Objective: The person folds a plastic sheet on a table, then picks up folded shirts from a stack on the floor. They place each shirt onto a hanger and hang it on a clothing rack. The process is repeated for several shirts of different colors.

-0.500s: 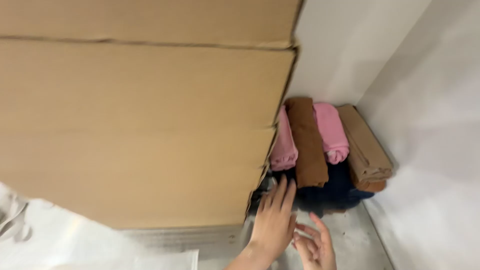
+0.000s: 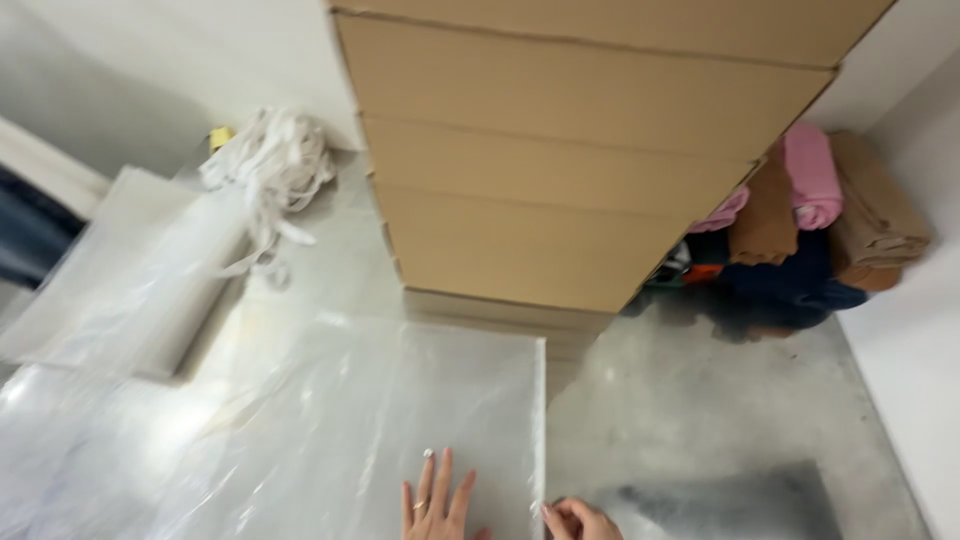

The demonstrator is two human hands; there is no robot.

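Left hand [image 2: 437, 500] flat on plastic sheet [image 2: 330, 420]; right hand [image 2: 580, 520] pinches its edge.

The bottom edge cuts off both hands: the left hand [image 2: 437, 502] shows only fingers, the right hand [image 2: 580, 521] only knuckles. Beyond them, stacked cardboard boxes [image 2: 560, 190] hide part of the folded cloths [image 2: 800, 220].
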